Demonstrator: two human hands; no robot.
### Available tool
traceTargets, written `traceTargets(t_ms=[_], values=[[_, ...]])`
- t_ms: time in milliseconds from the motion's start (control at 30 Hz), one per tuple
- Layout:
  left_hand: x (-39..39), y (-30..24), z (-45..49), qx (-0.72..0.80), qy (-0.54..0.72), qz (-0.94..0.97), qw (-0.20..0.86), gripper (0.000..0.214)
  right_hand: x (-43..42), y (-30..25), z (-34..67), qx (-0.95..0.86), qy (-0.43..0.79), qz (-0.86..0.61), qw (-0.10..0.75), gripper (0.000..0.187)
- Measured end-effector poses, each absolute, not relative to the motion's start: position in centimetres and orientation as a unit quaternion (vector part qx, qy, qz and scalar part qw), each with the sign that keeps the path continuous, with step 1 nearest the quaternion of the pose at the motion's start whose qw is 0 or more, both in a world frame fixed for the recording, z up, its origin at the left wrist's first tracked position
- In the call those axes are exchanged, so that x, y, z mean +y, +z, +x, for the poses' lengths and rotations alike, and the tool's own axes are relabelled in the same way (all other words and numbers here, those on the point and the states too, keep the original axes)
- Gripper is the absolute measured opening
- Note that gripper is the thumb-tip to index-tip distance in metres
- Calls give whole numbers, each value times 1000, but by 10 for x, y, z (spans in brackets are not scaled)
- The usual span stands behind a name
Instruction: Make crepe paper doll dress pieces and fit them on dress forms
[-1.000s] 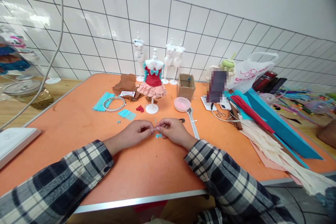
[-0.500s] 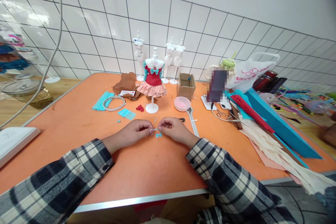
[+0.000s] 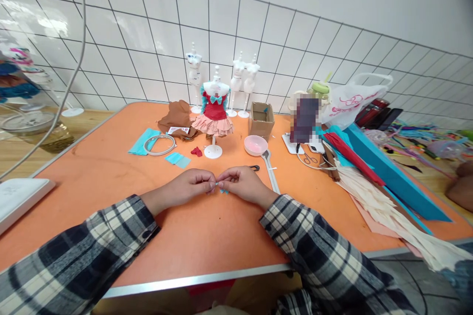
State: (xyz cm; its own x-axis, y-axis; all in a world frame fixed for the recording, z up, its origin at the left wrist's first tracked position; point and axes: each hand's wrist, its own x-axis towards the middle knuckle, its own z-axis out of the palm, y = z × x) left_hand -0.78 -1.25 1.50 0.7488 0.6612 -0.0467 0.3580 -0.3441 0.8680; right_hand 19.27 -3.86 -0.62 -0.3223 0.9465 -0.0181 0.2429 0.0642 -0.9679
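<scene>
A thin light-blue strip (image 3: 217, 184), mostly covered by fingers, is pinched between my left hand (image 3: 186, 187) and my right hand (image 3: 246, 184). Fingertips of the two hands almost meet above the orange table. Under the right fingers lies a small light-blue bow (image 3: 224, 191), partly hidden. Behind the hands stands a miniature dress form wearing a red bodice and pink ruffled skirt (image 3: 213, 124), with a blue bow (image 3: 216, 100) on its chest. Left of its base are a red scrap (image 3: 196, 151) and light-blue sheet pieces (image 3: 178, 159).
A pink bowl (image 3: 255, 145), a cardboard box (image 3: 261, 120) and a grey ruler-like strip (image 3: 271, 172) stand or lie right of centre. Scissors (image 3: 310, 157) and folded coloured sheets (image 3: 391, 177) lie further right. Bare white dress forms (image 3: 237, 78) line the wall.
My right hand has moved slightly left, closing the gap to my left hand. The strip shows less between the fingers, and the loose bow is now partly covered.
</scene>
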Motion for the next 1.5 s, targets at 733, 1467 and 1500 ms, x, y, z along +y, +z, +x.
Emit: traceTargets(t_ms=[733,1467,1500], values=[[-25,1,15,432,184,855,222,15,-33,-3,204,-505,598,-479,397,26],[-19,14,8,516,265,716,388,27,-50,11,197,-462,621,-440,455,31],[-20,17,8,519,269,713,387,28,-51,11,196,-455,625,-444,453,32]])
